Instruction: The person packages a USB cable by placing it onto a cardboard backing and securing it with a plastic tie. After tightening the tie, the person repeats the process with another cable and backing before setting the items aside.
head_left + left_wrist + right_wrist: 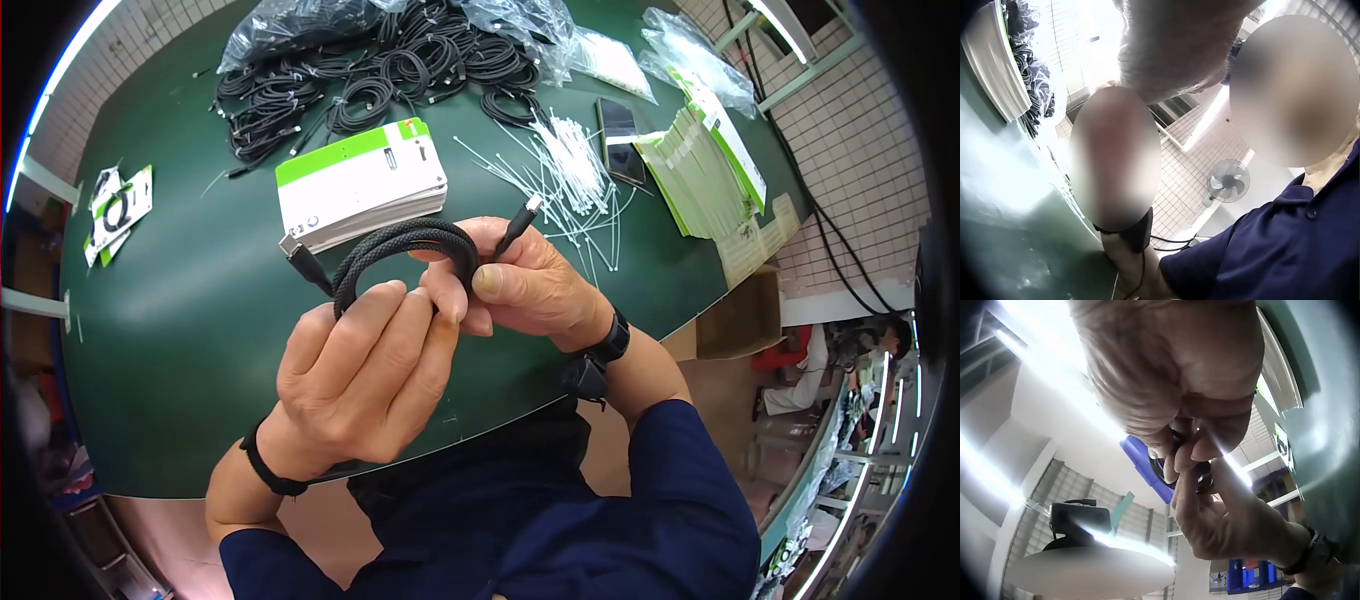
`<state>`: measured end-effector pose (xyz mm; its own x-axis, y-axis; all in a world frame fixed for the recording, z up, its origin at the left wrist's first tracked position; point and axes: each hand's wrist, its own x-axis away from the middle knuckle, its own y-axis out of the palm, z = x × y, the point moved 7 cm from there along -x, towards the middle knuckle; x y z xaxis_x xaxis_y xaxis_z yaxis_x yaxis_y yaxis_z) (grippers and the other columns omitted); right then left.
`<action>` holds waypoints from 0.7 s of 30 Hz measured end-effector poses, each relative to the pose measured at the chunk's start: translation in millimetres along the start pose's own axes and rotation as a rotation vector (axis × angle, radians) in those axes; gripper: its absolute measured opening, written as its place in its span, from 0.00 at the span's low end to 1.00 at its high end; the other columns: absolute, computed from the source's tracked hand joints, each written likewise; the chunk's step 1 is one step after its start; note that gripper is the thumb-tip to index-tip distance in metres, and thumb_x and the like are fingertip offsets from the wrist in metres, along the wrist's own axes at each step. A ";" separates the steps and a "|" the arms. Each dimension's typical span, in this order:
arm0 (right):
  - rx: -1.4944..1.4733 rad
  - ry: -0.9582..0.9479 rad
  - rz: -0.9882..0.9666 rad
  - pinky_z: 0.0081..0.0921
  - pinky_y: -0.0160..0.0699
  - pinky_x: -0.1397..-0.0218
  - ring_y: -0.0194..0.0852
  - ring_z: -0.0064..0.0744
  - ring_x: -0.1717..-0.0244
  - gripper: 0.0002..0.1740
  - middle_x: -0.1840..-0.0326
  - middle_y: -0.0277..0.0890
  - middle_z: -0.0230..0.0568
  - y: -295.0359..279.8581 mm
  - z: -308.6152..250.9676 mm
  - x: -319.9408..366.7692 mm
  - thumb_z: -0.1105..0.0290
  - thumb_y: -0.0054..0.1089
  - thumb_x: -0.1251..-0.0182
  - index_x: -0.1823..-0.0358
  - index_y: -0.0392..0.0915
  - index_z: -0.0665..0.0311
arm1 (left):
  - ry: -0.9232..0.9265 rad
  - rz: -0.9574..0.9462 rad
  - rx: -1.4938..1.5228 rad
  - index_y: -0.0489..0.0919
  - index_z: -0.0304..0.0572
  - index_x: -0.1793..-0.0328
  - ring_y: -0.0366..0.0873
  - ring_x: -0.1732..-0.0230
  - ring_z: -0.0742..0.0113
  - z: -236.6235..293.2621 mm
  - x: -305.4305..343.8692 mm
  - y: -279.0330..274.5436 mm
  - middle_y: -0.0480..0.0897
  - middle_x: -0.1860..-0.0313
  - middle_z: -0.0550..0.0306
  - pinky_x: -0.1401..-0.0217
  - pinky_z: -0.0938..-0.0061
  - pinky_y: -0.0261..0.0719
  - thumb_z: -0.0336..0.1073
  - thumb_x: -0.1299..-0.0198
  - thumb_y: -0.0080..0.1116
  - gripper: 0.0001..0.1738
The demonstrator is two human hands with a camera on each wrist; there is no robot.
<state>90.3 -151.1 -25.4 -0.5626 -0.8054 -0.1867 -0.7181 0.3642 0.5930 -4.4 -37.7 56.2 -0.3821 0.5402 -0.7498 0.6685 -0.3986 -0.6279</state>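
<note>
Head view: over the green worktop (180,330), near the white-and-green card stack (360,185), my left hand (360,375) and right hand (535,290) both grip the coiled black cable (400,243), fingers curled round it. One plug (522,220) juts up above my right hand.

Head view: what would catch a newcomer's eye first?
The coiled black cable, held by the left hand and right hand at centre. Behind it lies a green-and-white card stack, with white zip ties beside it and a cable pile at the far edge.

No legible text, print on green-white packaging cards (360,185) too small
</note>
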 end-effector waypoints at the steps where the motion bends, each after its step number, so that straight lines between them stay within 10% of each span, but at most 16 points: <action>1: 0.022 -0.006 -0.005 0.21 0.69 0.64 0.69 0.21 0.68 0.31 0.57 0.81 0.35 1.8 -1.9 0.7 0.56 0.65 0.20 0.25 0.73 0.68 | 0.002 -0.004 -0.003 0.90 0.40 0.51 0.86 0.56 0.63 0.9 -0.4 -1.3 0.87 0.57 0.58 0.63 0.71 0.71 0.29 0.45 0.69 0.14; 15: 0.071 -0.145 0.090 0.22 0.69 0.64 0.69 0.22 0.68 0.30 0.58 0.79 0.35 -8.2 -16.4 -0.7 0.55 0.57 0.15 0.23 0.70 0.69 | -0.069 0.145 0.489 0.87 0.41 0.52 0.86 0.58 0.61 -9.2 20.4 3.3 0.87 0.56 0.56 0.55 0.72 0.80 0.33 0.36 0.67 0.09; 18: 0.005 -0.183 0.236 0.23 0.70 0.64 0.70 0.22 0.67 0.29 0.56 0.77 0.34 -20.9 -17.4 0.0 0.54 0.50 0.11 0.22 0.68 0.69 | -0.997 0.007 1.233 0.82 0.37 0.42 0.84 0.55 0.64 -35.3 59.2 55.4 0.85 0.54 0.56 0.53 0.74 0.83 0.39 0.25 0.62 0.14; 21: 0.058 -0.184 0.242 0.22 0.70 0.65 0.71 0.21 0.67 0.29 0.55 0.77 0.34 -20.3 -14.1 -0.7 0.52 0.47 0.10 0.24 0.70 0.69 | -1.164 0.116 1.387 0.77 0.33 0.34 0.82 0.53 0.67 -40.9 50.0 71.8 0.84 0.54 0.57 0.51 0.72 0.83 0.42 0.19 0.55 0.19</action>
<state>111.0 -164.6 -26.3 -0.7811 -0.5955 -0.1876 -0.5735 0.5655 0.5927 50.6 -9.0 -17.8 -0.9864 -0.0269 -0.1620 -0.0044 -0.9818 0.1897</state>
